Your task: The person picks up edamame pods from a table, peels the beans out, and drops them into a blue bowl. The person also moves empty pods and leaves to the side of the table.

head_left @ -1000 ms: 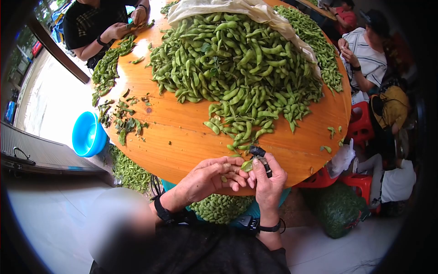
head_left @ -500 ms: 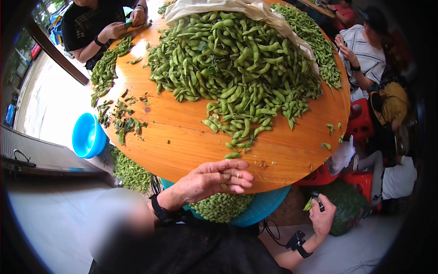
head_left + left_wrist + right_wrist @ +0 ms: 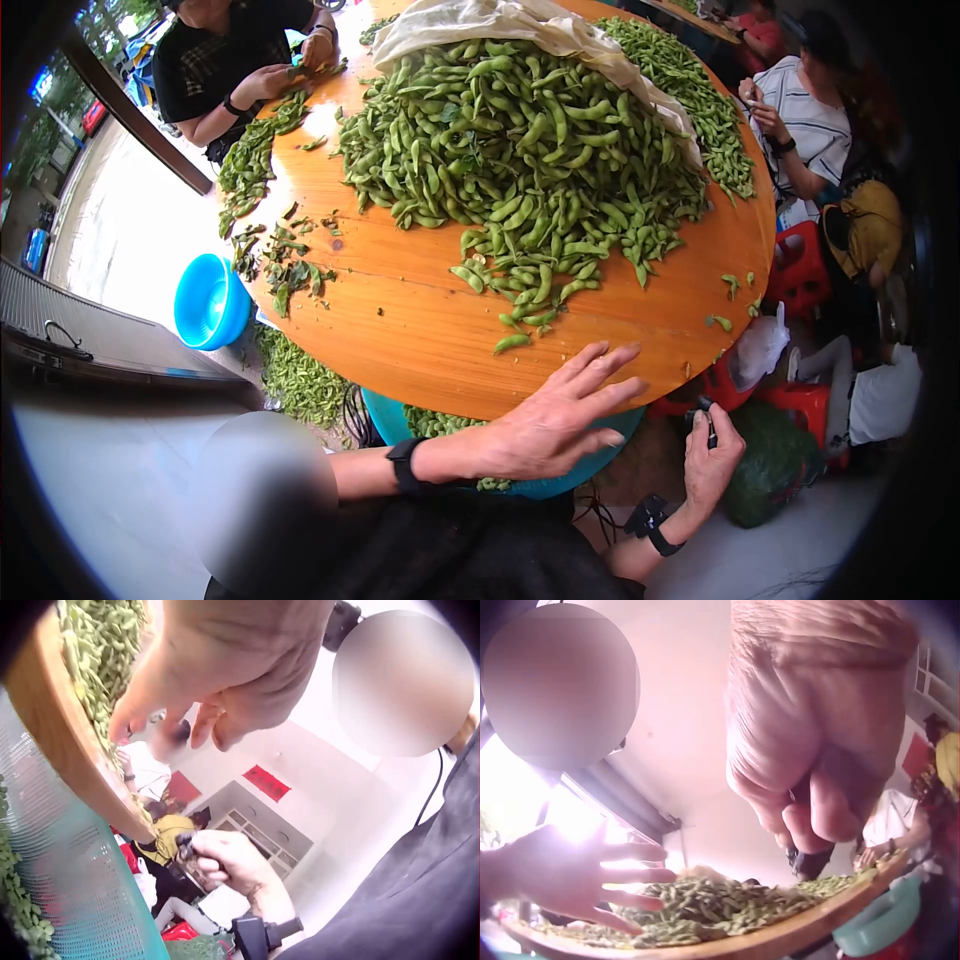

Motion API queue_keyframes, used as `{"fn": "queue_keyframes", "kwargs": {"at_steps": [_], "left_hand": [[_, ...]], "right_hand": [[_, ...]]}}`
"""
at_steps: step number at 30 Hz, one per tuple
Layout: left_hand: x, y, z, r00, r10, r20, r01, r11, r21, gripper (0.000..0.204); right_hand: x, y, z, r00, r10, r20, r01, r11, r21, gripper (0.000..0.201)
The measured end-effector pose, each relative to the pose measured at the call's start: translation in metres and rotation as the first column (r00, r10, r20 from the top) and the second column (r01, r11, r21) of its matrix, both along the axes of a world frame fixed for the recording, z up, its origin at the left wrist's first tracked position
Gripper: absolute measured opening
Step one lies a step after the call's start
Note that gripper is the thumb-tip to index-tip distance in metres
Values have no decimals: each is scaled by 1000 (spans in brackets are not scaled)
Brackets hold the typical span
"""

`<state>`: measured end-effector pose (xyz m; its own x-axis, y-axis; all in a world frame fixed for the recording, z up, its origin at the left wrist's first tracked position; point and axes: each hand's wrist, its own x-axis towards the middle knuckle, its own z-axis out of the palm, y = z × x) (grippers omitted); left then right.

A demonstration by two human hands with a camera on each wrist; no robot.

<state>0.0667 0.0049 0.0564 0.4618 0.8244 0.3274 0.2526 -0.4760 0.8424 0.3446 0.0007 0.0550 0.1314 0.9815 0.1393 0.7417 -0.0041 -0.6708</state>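
My left hand (image 3: 545, 430) is open with fingers spread, palm down, over the front edge of the round wooden table (image 3: 440, 340). Beneath it, partly hidden, a teal basket (image 3: 597, 458) holds shelled green beans (image 3: 430, 420). Off the table's right side, my right hand (image 3: 712, 460) has its fingers curled and the thumb close to the index finger. Black wraps (image 3: 702, 405) cover parts of its fingers; no pod shows there. A large heap of soybean pods (image 3: 520, 140) covers the table's middle, and one pod (image 3: 512, 342) lies nearest my left hand.
A pale cloth (image 3: 500, 20) drapes over the heap's back. Pod scraps (image 3: 295, 270) lie at the left. A blue basin (image 3: 212, 305) stands left of the table, a green bag (image 3: 770, 470) and red stools (image 3: 798, 268) on the right. Other people sit around the table.
My right hand moved from beside the left hand out to the right, and the green pod in it is gone from view. My left hand turned palm down, spread its fingers and moved right.
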Motion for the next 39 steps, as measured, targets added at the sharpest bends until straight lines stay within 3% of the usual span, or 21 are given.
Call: {"fn": "queue_keyframes", "kwargs": {"at_steps": [2,4,6,8,9,10,12,13,14,16,18,22,24,28,30,31,33,34,36,38,39], "left_hand": [[18,11,4,997,48,-52,-45,997,59,61],[28,26,0,964,244,104,-231,965,-123,67],[34,33,-6,944,262,200,-224,955,-192,71],[40,30,-3,754,269,600,193,782,-593,70],[35,23,4,750,254,611,301,691,-657,70],[27,20,2,749,256,611,299,692,-657,70],[7,15,-3,821,59,567,266,840,-472,70],[-9,11,0,944,103,315,-18,964,-264,64],[-26,11,1,968,185,170,-156,973,-169,57],[-54,6,-7,899,436,-38,-436,900,-1,37],[-71,7,-22,795,577,-190,-565,817,118,29],[-72,9,-25,772,593,-228,-542,802,253,24],[-72,11,-27,776,571,-267,-484,811,327,25],[-72,7,-27,753,570,-329,-425,803,418,25],[-73,2,-27,831,536,-149,-507,840,193,26],[-72,-1,-23,831,536,-147,-507,840,194,26],[-70,-6,-16,864,500,-55,-498,835,-235,22],[-70,-6,-15,864,501,-52,-498,835,-235,22],[-69,-3,-14,930,335,149,-284,916,-284,16],[-66,-3,-15,930,314,191,-266,934,-239,11],[-65,-5,-20,904,343,255,-242,903,-356,11]], "right_hand": [[-22,4,5,997,16,-73,-5,991,135,14],[-52,5,9,949,53,-309,18,974,224,12],[-87,5,11,836,136,-532,-24,977,212,10],[-110,17,10,794,191,-577,-131,981,145,11],[-113,29,1,862,236,-449,-139,961,239,16],[-114,43,-5,913,266,-309,-159,930,330,22],[-90,70,-26,999,41,-4,-36,920,391,23],[-76,76,-35,975,1,-221,69,948,310,22],[-68,80,-39,904,-55,-423,157,965,209,21],[-60,76,-30,783,-92,-616,193,976,99,26],[-62,71,-25,768,-80,-635,144,988,50,25],[-83,55,-24,951,35,-307,-15,998,65,20],[-100,46,-17,968,143,-207,-119,985,125,20],[-128,31,-6,930,265,-255,-250,964,91,17],[-138,25,-6,887,306,-345,-307,950,51,16],[-141,22,-6,855,293,-427,-326,945,-4,16],[-148,16,-7,750,252,-611,-386,917,-96,20],[-151,15,-6,752,254,-609,-387,917,-95,20],[-156,14,-1,514,83,-854,-489,846,-212,24],[-159,14,1,487,64,-871,-502,837,-219,28],[-158,14,1,422,35,-906,-526,823,-213,29]]}}
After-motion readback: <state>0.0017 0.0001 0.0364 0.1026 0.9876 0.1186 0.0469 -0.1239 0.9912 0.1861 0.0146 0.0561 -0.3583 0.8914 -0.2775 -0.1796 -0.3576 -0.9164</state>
